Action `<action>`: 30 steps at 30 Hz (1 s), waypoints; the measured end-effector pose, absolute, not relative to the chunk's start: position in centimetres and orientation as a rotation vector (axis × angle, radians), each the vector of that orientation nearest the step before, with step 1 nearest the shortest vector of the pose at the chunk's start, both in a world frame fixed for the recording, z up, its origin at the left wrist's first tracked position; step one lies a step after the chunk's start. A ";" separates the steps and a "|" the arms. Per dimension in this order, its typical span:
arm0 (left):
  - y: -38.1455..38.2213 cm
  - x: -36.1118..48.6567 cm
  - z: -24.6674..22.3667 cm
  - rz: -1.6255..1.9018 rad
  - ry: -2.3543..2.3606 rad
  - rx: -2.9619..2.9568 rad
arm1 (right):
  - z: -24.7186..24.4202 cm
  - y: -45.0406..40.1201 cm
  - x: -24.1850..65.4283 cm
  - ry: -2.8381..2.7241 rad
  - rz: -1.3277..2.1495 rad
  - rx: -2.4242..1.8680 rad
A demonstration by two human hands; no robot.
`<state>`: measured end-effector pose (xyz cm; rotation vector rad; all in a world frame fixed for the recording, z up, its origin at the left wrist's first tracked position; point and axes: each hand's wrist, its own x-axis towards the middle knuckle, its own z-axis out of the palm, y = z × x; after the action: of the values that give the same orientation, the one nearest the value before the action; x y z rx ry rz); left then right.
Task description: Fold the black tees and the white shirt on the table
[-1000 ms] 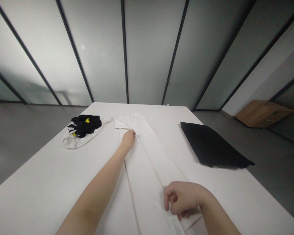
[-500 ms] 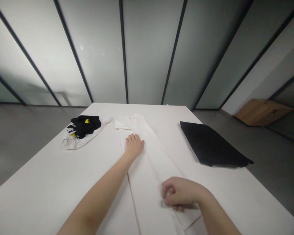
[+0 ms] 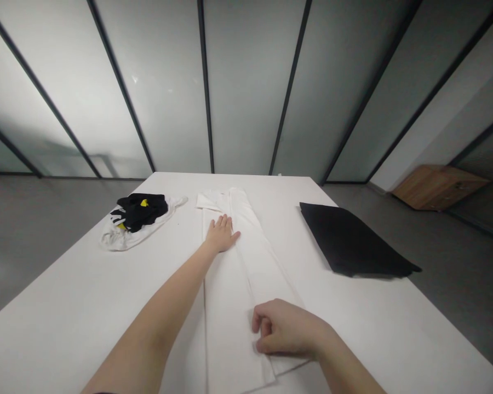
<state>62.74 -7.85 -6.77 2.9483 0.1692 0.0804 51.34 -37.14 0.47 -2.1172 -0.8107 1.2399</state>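
"Okay, what are the fingers on the left hand (image 3: pixel 221 236) doing?"

"They're lying flat and slightly spread, pressing on a long white garment (image 3: pixel 228 328), and they aren't gripping anything."

"And the right hand (image 3: pixel 285 328)?"

"It's curling loosely, with its fingers (image 3: pixel 258 324) bending inward and their tips touching the garment near its folded lower edge. Whether they're pinching any cloth, I can't tell."

"Where's the garment lying?"

"It's lying lengthwise along the middle of a white table (image 3: pixel 66 295), folded into a long strip under both hands, with a wider flap poking out to the left at the far end."

"What's around it?"

"Just left of the garment's far end, a black-and-white bundle (image 3: pixel 135 216) with a yellow patch (image 3: pixel 144 203) is sitting on the table. Well off to the right, a black sheet (image 3: pixel 351 241) is lying flat. Beyond the table, a wooden box (image 3: pixel 437 187) is standing on a grey floor (image 3: pixel 456 246), and framed glass panels (image 3: pixel 246 82) are rising behind everything."
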 end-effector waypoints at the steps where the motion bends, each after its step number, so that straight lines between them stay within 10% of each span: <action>1: -7.5 63.1 -6.7 0.071 0.145 2.945 | 0.6 -36.8 51.0 -0.848 1.216 -2.130; 11: -6.9 64.8 -6.0 0.038 0.101 2.949 | 1.0 -37.4 51.1 -0.718 1.651 -1.925; 20: -11.5 61.3 -7.3 0.290 0.539 2.900 | 0.2 -36.6 53.5 -0.902 0.398 -2.235; 30: -12.7 57.6 -7.4 0.121 0.465 2.936 | -2.8 -35.8 52.1 -0.992 0.480 -2.387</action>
<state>57.62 -12.66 -7.39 2.9361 0.4655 0.1205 52.05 -35.77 -2.80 -2.3867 -0.9918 0.4803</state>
